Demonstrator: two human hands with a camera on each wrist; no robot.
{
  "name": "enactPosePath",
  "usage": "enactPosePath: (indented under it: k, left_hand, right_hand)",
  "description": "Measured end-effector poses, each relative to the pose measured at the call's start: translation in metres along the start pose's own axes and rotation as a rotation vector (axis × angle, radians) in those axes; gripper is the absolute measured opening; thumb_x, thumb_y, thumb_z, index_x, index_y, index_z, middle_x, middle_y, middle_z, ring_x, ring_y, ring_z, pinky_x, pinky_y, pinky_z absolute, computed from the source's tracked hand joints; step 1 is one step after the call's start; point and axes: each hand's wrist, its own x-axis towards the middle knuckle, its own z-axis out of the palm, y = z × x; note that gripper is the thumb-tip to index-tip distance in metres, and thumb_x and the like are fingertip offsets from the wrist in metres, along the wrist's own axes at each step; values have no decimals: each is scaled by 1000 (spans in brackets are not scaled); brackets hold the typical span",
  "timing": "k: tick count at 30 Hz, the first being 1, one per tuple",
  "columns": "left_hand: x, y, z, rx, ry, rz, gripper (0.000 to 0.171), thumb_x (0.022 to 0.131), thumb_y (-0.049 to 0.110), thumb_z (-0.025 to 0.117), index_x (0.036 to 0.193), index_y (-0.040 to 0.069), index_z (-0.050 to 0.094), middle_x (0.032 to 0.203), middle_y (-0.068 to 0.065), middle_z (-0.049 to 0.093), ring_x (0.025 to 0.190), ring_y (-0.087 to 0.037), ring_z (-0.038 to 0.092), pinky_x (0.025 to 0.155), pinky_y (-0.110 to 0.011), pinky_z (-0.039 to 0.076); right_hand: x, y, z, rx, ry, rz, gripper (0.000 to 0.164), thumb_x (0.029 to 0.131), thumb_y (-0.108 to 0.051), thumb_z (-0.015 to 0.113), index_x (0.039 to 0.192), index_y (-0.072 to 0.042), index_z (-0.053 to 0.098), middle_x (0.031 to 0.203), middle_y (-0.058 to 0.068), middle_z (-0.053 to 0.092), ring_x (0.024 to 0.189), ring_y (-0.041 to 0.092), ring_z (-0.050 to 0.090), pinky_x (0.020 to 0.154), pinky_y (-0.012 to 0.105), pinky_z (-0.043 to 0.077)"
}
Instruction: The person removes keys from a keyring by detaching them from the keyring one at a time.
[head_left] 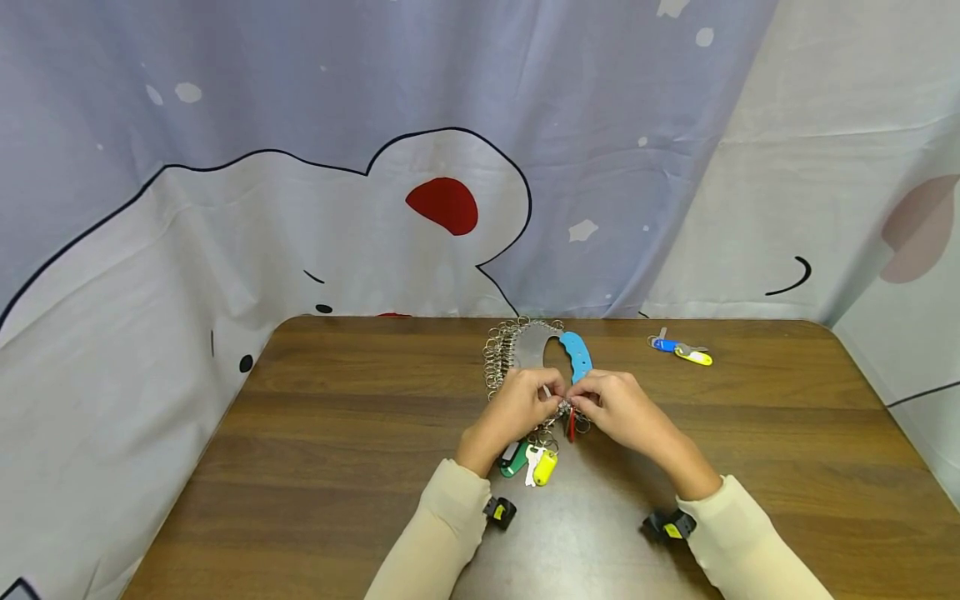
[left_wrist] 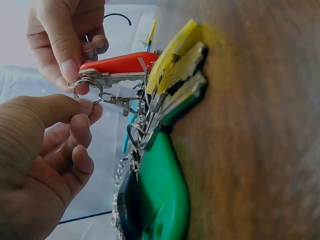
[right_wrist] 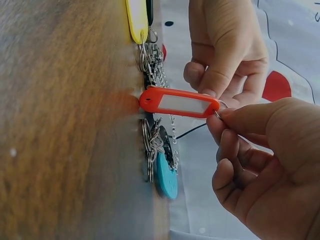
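Where the left hand (head_left: pixel 516 407) and right hand (head_left: pixel 622 407) meet, thumbs and fingers pinch a small ring (left_wrist: pixel 101 91) from both sides. Below their fingertips hangs a red tag (right_wrist: pixel 181 102), its long axis running down toward the table (head_left: pixel 337 442), nearer the right hand; a metal clip (left_wrist: pixel 122 103) joins on the left hand's side.

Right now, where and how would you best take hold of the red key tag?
Probably pinch the red key tag by its free lower end, across the flat faces, coming from the person's side: it hangs down, while the left hand and the right hand crowd its split ring.
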Motion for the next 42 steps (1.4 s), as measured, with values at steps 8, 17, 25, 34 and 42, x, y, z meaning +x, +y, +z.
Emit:
enactPosePath:
  k: [8,17,25,34,42]
  left_hand:
    - [0,-1,0,36,5,67,13,78,-3,69,79,10,69,81,0,72,64,-6,59,58,-14,49]
    - [0,0,2,64,15,104,10,82,-1,69,77,9,68,77,2,69,63,-6,58,57,-14,48]
    - [1,2,3,50,21,-23,9,80,4,73,78,12,69,75,1,70,61,-4,57,55,-12,48]
    - [1,8,-3,-136,-61,-193,10,84,13,68,77,8,73,68,1,67,52,-4,48,47,-17,39]
    - [1,9,0,-174,-71,-247,8,81,11,69,73,8,70,66,0,66,53,-4,50,49,-17,41]
  right_hand:
    - [-1,1,0,22,8,16,4,86,-11,71,85,-12,76,77,-3,70,63,7,55,56,29,51]
    - [1,1,4,-55,60,-12,4,84,-9,73,80,-10,74,74,-2,67,62,8,54,55,30,50]
    - [0,1,4,-48,56,25,5,86,-10,72,81,-8,73,75,0,67,63,8,55,55,30,52]
    - [-1,2,5,-65,72,31,5,85,-9,72,81,-9,73,72,-2,65,61,7,54,53,28,51]
    - [-1,1,5,-64,60,36,4,85,-13,73,81,-13,71,75,-4,67,60,9,52,54,30,48]
